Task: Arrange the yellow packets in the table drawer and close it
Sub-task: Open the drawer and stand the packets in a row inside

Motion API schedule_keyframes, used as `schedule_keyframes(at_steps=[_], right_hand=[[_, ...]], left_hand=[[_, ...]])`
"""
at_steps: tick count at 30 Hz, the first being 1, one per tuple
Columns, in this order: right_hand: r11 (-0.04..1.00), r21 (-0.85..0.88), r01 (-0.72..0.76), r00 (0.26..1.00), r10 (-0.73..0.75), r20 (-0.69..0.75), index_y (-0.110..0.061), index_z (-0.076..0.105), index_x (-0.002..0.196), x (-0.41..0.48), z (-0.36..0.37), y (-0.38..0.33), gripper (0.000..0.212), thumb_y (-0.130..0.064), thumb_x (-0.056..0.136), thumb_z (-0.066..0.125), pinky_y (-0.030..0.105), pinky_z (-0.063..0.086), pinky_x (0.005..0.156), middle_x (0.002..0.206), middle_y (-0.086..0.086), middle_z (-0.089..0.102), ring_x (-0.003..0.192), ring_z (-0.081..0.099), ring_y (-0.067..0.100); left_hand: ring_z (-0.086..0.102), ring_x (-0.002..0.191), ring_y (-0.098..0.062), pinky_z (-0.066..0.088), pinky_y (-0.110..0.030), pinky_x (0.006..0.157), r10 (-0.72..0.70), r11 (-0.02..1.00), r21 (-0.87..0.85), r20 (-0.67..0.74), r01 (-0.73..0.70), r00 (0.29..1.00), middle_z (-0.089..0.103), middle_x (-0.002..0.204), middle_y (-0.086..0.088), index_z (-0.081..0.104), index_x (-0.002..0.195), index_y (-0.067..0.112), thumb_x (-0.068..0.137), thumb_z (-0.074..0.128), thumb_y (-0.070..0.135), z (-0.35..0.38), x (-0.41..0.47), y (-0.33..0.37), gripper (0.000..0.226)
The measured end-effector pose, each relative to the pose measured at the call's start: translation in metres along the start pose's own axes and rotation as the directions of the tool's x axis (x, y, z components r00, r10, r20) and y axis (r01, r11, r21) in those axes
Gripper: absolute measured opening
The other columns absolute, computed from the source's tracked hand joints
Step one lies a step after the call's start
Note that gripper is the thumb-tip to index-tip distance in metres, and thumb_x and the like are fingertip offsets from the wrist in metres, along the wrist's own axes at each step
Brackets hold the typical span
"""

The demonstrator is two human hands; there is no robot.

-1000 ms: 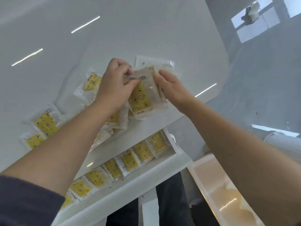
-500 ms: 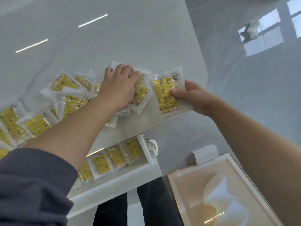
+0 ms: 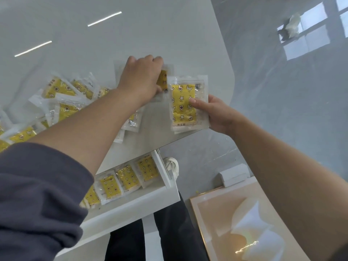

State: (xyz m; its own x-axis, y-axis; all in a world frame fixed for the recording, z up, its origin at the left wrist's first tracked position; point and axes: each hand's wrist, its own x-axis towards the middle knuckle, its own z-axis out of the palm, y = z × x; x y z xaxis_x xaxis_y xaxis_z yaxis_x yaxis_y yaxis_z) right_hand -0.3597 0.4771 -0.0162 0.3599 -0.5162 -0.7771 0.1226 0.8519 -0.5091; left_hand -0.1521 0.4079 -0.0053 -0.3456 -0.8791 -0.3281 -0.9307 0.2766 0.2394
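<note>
Yellow-on-clear plastic: held packet [image 3: 185, 104], centre-right of frame, shows a yellow pad printed w/ stars, a moon and small round faces. The print on its lower white strip is too small to read, no brand legible. Right hand [image 3: 216, 113] pinches it, thumb on the front face, fingers behind, packet upright over the table's near edge. Left hand [image 3: 141, 78] sits just left of it, upper centre, fingers curled over a second packet [image 3: 163, 80] on the white glossy table [image 3: 131, 34], thumb at its lower end; only a yellow strip of it shows. The two packets nearly touch. Loose pile of packets [image 3: 62, 98] spreads from centre-left to the left frame edge, partly under the left forearm. Glossy top stretches above the hands w/ strip-light reflections; rounded corner at upper right. Drawer [image 3: 131, 210], lower centre below the table edge, is pulled out w/ a row of packets [image 3: 128, 178] overlapping side by side, the rightmost near the drawer's right wall. Grey sleeve [image 3: 37, 194] lower left. Floor at right: shoe [image 3: 172, 164], small white box [image 3: 233, 174], peach framed panel [image 3: 235, 223].
</note>
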Motion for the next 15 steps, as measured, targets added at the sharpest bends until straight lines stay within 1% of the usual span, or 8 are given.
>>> schedule_keyframes(at_steps=[2, 4, 6, 7, 8, 10, 12, 15], right_hand=[[0.999, 0.036, 0.016, 1.0, -0.016, 0.022, -0.007, 0.063, 0.114, -0.002, 0.001, 0.0, 0.052, -0.025, 0.067, 0.077, 0.042, 0.058, 0.077, 0.106, 0.01, 0.072, 0.095, 0.07, 0.026], [0.994, 0.1, 0.033, 0.998, -0.038, 0.047, -0.008, 0.067, 0.106, -0.005, 0.001, 0.002, 0.052, -0.026, 0.061, 0.084, 0.041, 0.058, 0.074, 0.1, 0.008, 0.073, 0.09, 0.071, 0.024], [0.987, 0.152, 0.045, 0.996, -0.056, 0.066, -0.008, 0.067, 0.107, -0.009, 0.003, 0.003, 0.059, -0.028, 0.057, 0.089, 0.042, 0.058, 0.076, 0.102, 0.009, 0.073, 0.093, 0.071, 0.025], [0.984, 0.172, 0.049, 0.995, -0.063, 0.073, -0.008, 0.066, 0.109, -0.012, 0.004, 0.004, 0.061, -0.028, 0.056, 0.09, 0.043, 0.057, 0.078, 0.104, 0.009, 0.072, 0.095, 0.07, 0.026], [0.98, 0.192, 0.054, 0.995, -0.07, 0.076, -0.007, 0.066, 0.111, -0.015, 0.006, 0.005, 0.063, -0.028, 0.057, 0.09, 0.043, 0.057, 0.079, 0.106, 0.01, 0.072, 0.098, 0.07, 0.027], [0.971, 0.231, 0.065, 0.994, -0.084, 0.074, -0.005, 0.063, 0.116, -0.022, 0.012, 0.008, 0.066, -0.026, 0.059, 0.089, 0.043, 0.056, 0.081, 0.11, 0.013, 0.071, 0.102, 0.068, 0.029], [0.962, 0.265, 0.066, 0.994, -0.088, 0.069, -0.004, 0.061, 0.119, -0.029, 0.022, 0.013, 0.07, -0.025, 0.058, 0.089, 0.043, 0.056, 0.082, 0.112, 0.014, 0.07, 0.104, 0.068, 0.03], [0.952, 0.303, 0.051, 0.995, -0.074, 0.065, -0.007, 0.064, 0.116, -0.038, 0.044, 0.032, 0.07, -0.026, 0.055, 0.091, 0.043, 0.057, 0.081, 0.112, 0.012, 0.07, 0.103, 0.068, 0.029]], left_hand=[[0.054, 0.092, -0.034, 0.037, -0.036, 0.078, -0.02, 0.984, -0.176, -0.119, -0.001, 0.993, 0.058, 0.103, -0.014, 0.052, 0.099, 0.009, 0.082, 0.07, 0.021, -0.013, -0.003, 0.008, 0.028], [0.054, 0.081, -0.024, 0.037, -0.029, 0.068, -0.155, 0.904, -0.423, -0.19, 0.062, 0.969, 0.058, 0.09, -0.006, 0.049, 0.085, 0.016, 0.079, 0.072, 0.023, -0.028, -0.009, 0.013, 0.025], [0.049, 0.067, -0.009, 0.042, -0.019, 0.062, -0.321, 0.728, -0.673, -0.164, 0.132, 0.933, 0.054, 0.077, 0.007, 0.044, 0.075, 0.023, 0.075, 0.075, 0.03, -0.038, -0.016, 0.01, 0.032], [0.049, 0.067, -0.006, 0.049, -0.021, 0.069, -0.387, 0.622, -0.766, -0.12, 0.163, 0.914, 0.054, 0.076, 0.007, 0.047, 0.076, 0.022, 0.072, 0.077, 0.034, -0.041, -0.02, 0.007, 0.033], [0.053, 0.071, -0.009, 0.055, -0.032, 0.077, -0.436, 0.523, -0.831, -0.07, 0.189, 0.897, 0.057, 0.08, 0.004, 0.051, 0.081, 0.017, 0.066, 0.077, 0.04, -0.043, -0.026, 0.003, 0.038], [0.059, 0.081, -0.015, 0.056, -0.05, 0.083, -0.496, 0.375, -0.891, 0.039, 0.255, 0.867, 0.06, 0.091, -0.003, 0.054, 0.092, 0.011, 0.056, 0.076, 0.049, -0.04, -0.04, -0.007, 0.057], [0.067, 0.095, -0.023, 0.056, -0.052, 0.084, -0.499, 0.261, -0.909, 0.161, 0.325, 0.852, 0.067, 0.105, -0.008, 0.055, 0.097, 0.009, 0.053, 0.077, 0.048, -0.03, -0.055, -0.016, 0.063], [0.066, 0.102, -0.025, 0.054, -0.051, 0.09, -0.447, 0.182, -0.901, 0.281, 0.394, 0.849, 0.064, 0.117, -0.006, 0.052, 0.099, 0.012, 0.056, 0.081, 0.043, -0.017, -0.085, -0.027, 0.061]])
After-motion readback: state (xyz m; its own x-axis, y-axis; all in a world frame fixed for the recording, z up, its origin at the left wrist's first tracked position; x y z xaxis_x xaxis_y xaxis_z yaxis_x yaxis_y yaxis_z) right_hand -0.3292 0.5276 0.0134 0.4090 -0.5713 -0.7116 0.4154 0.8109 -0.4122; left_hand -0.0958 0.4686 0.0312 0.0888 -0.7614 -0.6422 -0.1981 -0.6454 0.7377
